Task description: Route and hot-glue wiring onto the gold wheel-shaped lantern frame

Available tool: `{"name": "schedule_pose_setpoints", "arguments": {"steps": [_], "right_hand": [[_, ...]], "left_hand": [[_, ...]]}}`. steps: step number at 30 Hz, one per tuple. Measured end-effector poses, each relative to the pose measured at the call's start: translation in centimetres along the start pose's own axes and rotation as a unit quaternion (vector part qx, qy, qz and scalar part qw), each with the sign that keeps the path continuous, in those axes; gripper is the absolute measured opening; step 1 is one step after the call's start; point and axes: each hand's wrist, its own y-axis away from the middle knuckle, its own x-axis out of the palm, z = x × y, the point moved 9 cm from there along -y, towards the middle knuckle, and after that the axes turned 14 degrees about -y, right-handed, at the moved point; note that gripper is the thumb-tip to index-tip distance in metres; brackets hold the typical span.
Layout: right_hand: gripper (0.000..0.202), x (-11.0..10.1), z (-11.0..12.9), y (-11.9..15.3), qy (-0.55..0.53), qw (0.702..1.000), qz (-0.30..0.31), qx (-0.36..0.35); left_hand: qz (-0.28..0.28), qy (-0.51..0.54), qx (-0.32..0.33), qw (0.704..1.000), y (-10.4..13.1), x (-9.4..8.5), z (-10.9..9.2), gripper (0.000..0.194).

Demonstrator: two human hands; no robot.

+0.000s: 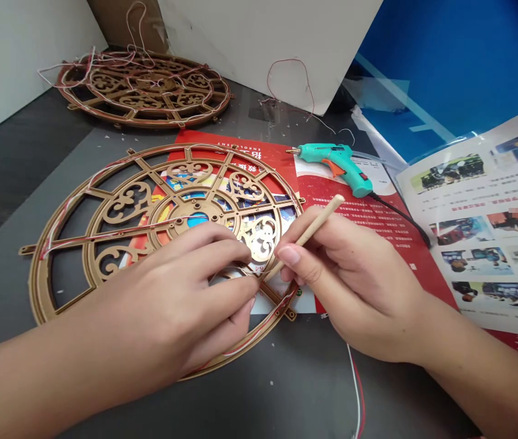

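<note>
A round, gold-brown openwork frame [88, 253] with scroll ornaments lies flat in front of me. Red and white wires [74, 198] run along its rim and one spoke. My right hand [359, 274] grips a thin wooden stick [320, 221], tilted, its lower end down at a spoke on the frame's right side. Over the lower right part of the frame, my left hand [186, 286] has its fingers bent and pressed together close to the stick's lower end. What lies between those fingertips is hidden.
A second wired round frame [144, 91] lies at the back left. The teal glue gun [341, 163] rests on a red printed sheet [368, 225]; its black cord runs right. Picture sheets [492, 225] lie at the right. Loose wires [357, 390] hang below my right hand.
</note>
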Motion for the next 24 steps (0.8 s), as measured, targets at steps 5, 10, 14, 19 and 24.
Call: {"name": "schedule_pose_setpoints", "arguments": {"steps": [5,10,14,19,24], "right_hand": [[0.029,-0.01,-0.16,-0.08,0.012,1.000,-0.006,0.009],[0.026,0.07,-0.23,-0.23,0.009,1.000,0.000,0.007],[0.026,0.03,-0.09,-0.18,0.009,1.000,0.002,0.001],[0.026,-0.30,-0.48,0.06,-0.044,0.999,-0.025,0.021],[0.028,0.10,-0.30,0.14,-0.027,0.999,-0.019,0.005]], "left_hand": [[-0.001,-0.008,-0.004,1.000,0.09,-0.29,0.04,0.034],[-0.006,0.000,-0.006,1.000,-0.02,-0.12,-0.09,0.037],[-0.005,-0.002,-0.003,1.000,-0.03,0.04,-0.10,0.038],[-0.001,0.006,-0.009,1.000,0.02,-0.18,0.09,0.036],[-0.007,0.002,-0.008,1.000,-0.15,-0.12,-0.08,0.037]]}}
